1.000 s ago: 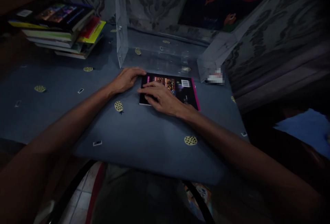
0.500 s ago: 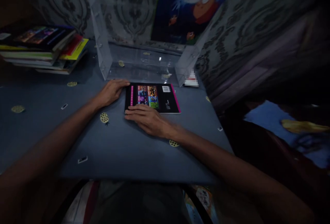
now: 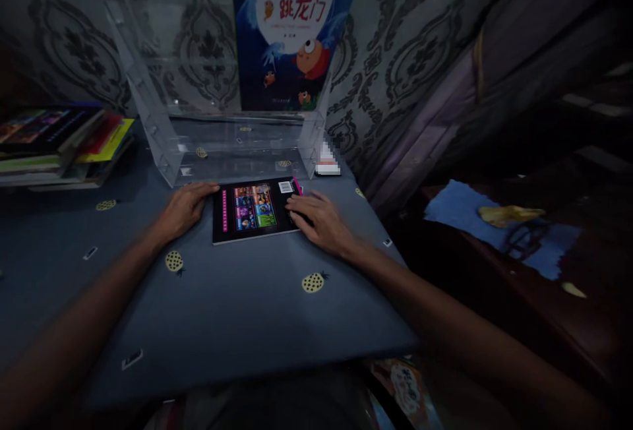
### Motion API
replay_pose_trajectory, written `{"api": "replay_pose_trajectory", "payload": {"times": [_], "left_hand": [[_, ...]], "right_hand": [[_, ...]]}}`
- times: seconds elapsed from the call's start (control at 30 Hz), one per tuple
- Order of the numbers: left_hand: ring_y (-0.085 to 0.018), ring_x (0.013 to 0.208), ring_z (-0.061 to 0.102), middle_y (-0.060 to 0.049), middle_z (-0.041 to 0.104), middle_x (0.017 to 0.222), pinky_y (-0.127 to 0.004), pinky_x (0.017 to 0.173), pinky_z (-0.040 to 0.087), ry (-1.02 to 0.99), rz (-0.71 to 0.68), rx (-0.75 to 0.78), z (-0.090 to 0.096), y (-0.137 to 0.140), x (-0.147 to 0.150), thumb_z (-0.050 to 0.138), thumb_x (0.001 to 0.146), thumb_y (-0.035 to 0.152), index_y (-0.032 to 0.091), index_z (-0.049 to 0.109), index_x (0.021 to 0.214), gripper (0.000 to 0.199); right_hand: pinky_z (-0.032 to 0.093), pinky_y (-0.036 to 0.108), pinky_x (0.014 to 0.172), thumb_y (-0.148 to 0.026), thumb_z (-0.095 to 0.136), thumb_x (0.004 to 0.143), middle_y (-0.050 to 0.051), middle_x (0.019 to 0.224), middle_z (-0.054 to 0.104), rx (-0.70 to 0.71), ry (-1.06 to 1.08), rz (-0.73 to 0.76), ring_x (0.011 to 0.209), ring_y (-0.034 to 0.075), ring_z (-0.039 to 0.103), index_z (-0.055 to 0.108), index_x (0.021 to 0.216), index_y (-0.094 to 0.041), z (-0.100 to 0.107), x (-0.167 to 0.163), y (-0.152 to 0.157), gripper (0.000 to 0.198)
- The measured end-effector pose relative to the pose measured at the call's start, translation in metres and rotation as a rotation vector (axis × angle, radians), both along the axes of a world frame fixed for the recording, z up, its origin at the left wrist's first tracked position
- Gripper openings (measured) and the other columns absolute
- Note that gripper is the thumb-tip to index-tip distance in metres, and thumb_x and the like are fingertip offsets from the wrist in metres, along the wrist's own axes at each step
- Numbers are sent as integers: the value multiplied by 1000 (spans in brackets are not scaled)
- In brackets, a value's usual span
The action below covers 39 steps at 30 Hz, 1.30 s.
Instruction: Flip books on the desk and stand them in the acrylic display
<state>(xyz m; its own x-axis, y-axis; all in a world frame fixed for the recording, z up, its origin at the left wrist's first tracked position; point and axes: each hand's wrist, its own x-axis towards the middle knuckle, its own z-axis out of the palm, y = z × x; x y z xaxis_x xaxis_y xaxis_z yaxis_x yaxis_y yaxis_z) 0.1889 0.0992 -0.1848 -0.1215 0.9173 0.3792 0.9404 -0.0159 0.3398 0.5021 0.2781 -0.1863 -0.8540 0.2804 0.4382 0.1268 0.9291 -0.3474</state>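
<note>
The room is dim, with deep shadows on the right. The wall [image 3: 405,64] is gray with big, dark, curly shapes. A purple-gray curtain [image 3: 445,117] hangs beside it. The desk [image 3: 232,324] is blue-gray with yellow pineapples [image 3: 313,283] printed on top.

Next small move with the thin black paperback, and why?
Perhaps curl the right hand under the right end of the black paperback: it lies flat on the blue patterned tablecloth, this hand over that end, the left hand at its left edge.
</note>
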Motion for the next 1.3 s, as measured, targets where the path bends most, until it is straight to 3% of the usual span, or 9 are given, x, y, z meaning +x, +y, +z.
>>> {"api": "replay_pose_trajectory", "payload": {"times": [0.17, 0.27, 0.47, 0.67, 0.93, 1.07, 1.3], "left_hand": [[-26, 123, 67, -8, 73, 130, -51, 109, 51, 20, 21, -9, 0, 0, 0, 40, 92, 23, 22, 70, 122, 42], [-26, 124, 66, -9, 73, 130, -50, 110, 51, 47, 12, -8, 0, 0, 0, 39, 94, 26, 21, 69, 123, 42], [-27, 124, 66, -8, 72, 131, -48, 111, 50, 69, -1, -31, 4, 2, 2, 40, 95, 28, 21, 69, 124, 41], [-26, 124, 66, -6, 72, 131, -48, 111, 50, 76, 20, -55, 7, 4, 4, 41, 91, 22, 22, 70, 123, 44], [-26, 127, 65, -9, 71, 134, -48, 113, 49, 118, 5, -90, 12, 2, 6, 40, 88, 16, 17, 69, 126, 48], [-26, 125, 66, -9, 72, 131, -48, 112, 49, 89, 3, -105, 17, 3, 8, 39, 87, 17, 18, 70, 121, 46], [-29, 104, 71, -8, 77, 108, -47, 97, 56, 97, 22, -188, 40, -11, 31, 41, 89, 27, 21, 73, 107, 37]], "right_hand": [[48, 51, 113, -25, 52, 100, 11, 139, 68, -90, -27, 10, 133, 25, 61, 68, 127, -21, -5, -26, 46, 31], [46, 52, 115, -25, 52, 101, 10, 141, 66, -109, -22, 14, 137, 24, 58, 66, 130, -23, -9, -25, 55, 33], [47, 53, 113, -30, 50, 104, 10, 136, 69, -121, 2, 90, 136, 24, 59, 67, 130, -23, -1, 22, 13, 32], [41, 58, 116, -44, 62, 100, 16, 136, 68, 6, -52, 195, 131, 28, 61, 66, 131, -17, 11, 64, -35, 41], [47, 60, 107, -59, 65, 94, 18, 125, 67, 117, -68, 120, 124, 33, 60, 64, 133, -17, 8, 52, -51, 58], [50, 57, 108, -53, 63, 97, 23, 140, 60, 72, -50, 126, 136, 35, 54, 62, 136, -13, 3, 44, -51, 56], [51, 53, 111, -41, 67, 97, 15, 142, 64, -3, -89, 127, 136, 31, 57, 63, 139, -22, 10, 61, -63, 46]]}}
